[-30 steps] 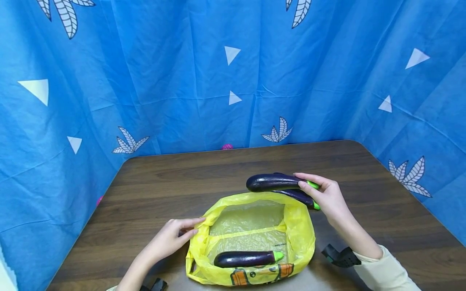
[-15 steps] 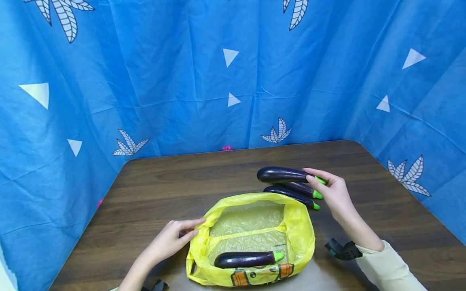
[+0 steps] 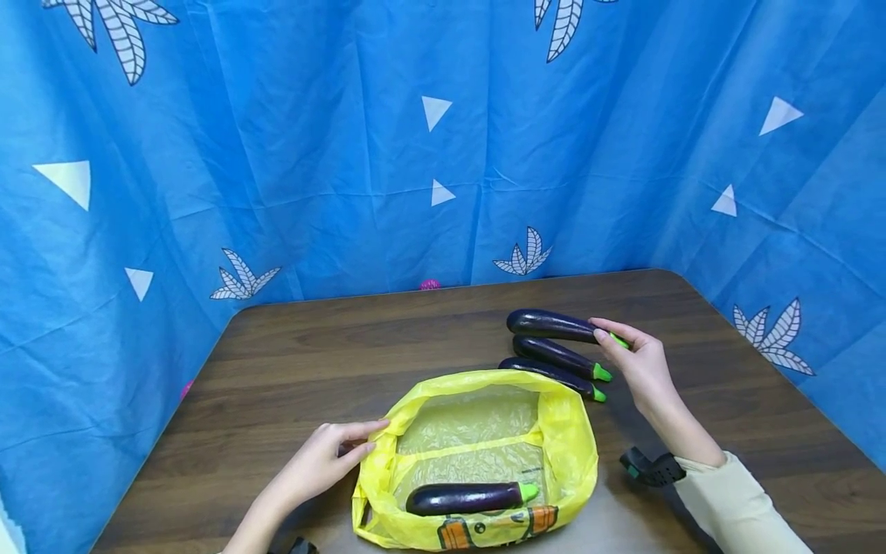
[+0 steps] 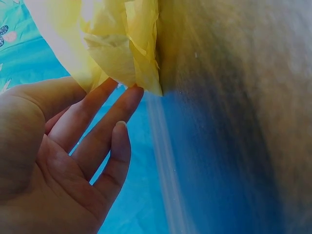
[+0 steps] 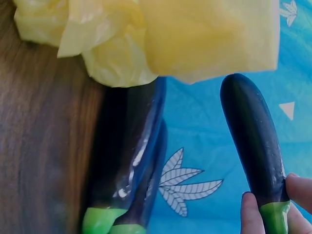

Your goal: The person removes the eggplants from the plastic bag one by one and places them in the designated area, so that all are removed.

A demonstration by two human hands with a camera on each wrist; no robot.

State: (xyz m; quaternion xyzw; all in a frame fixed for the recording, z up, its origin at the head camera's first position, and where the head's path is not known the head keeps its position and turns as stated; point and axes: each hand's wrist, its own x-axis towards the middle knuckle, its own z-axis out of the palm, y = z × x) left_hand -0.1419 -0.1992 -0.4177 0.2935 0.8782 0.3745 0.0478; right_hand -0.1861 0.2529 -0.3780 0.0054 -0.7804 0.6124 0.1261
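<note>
My right hand point(image 3: 639, 367) pinches a dark purple eggplant point(image 3: 550, 325) near its green stem end, above the table beyond the bag. Two more eggplants lie on the table just nearer than it, a middle eggplant point(image 3: 556, 357) and a near eggplant point(image 3: 547, 375) partly covered by the bag's rim. The yellow plastic bag point(image 3: 577, 462) stands with its mouth wide, and another eggplant point(image 3: 464, 498) lies inside along the front wall. My left hand point(image 3: 314, 465) pinches the bag's left rim between thumb and fingers; the left wrist view shows the yellow plastic point(image 4: 112, 53) at the fingertips.
The brown wood-grain table point(image 3: 298, 354) extends to both sides of the bag and behind it. A blue curtain point(image 3: 332, 138) with leaf and triangle prints hangs along the back and sides.
My right hand has carried its eggplant away from the bag, to the right and toward the back, uncovering the two lying eggplants. My left hand stays at the bag's rim.
</note>
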